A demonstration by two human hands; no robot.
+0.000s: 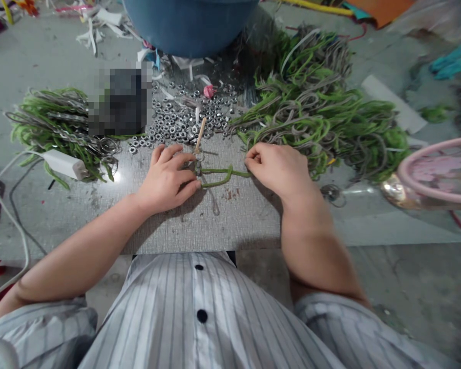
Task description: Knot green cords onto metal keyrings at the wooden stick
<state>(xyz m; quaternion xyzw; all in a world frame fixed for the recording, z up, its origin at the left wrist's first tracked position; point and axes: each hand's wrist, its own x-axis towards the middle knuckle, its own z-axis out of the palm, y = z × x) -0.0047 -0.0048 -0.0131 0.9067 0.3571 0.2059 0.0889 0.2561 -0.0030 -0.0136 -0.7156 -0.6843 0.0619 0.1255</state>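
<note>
A green cord (217, 183) lies crossed in a loop on the grey textured tabletop between my hands. My left hand (169, 177) rests over its left end, with the fingers spread and the fingertips by a small knotted part. At the cord's right end, my right hand (274, 166) is closed in a pinch on it. A thin wooden stick (201, 134) stands tilted just above my left fingertips. Below the cord lies a thin grey loop (215, 204).
Many metal nuts (165, 123) lie scattered beyond my hands, before a blue basin (192, 25). Green and grey cords are heaped at the right (311, 113) and left (54, 120). A white adapter (65, 164) with a cable sits left; a pink-rimmed object (438, 169) is far right.
</note>
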